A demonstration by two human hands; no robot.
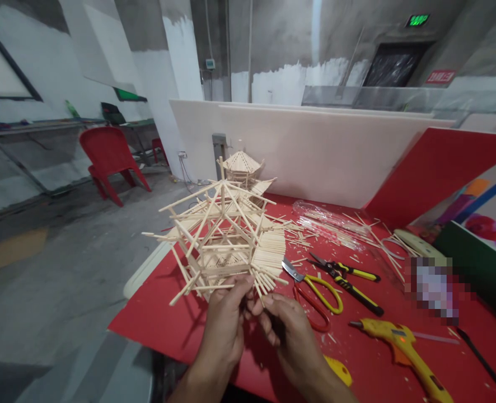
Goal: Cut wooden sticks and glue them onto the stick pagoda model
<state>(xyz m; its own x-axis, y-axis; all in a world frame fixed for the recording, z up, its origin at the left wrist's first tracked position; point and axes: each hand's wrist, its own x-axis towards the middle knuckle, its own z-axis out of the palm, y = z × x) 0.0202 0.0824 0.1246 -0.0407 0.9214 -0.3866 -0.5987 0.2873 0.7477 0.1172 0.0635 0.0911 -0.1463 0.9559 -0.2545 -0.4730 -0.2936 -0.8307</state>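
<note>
A pavilion model [225, 249] built of thin pale wooden sticks stands on the red tabletop [155, 313], its roof an open frame with a post at the peak. At its near edge, my left hand [227, 319] is closed, thumb and fingers pinching the lower frame. Just to the right, my right hand [290, 324] pinches a thin wooden stick [260, 292] by its near end, below a fan of sticks on the model's lower roof. The two hands' fingertips nearly meet, and some fingers are hidden beneath.
Scissors [315, 291] with red and yellow handles lie right of the model, beside yellow-black pliers [349, 282]. A yellow glue gun [403, 347] rests nearer the front right. Behind are loose sticks in plastic wrap [332, 224] and a smaller finished-roof pavilion [242, 162]. A white board [315, 151] borders the back.
</note>
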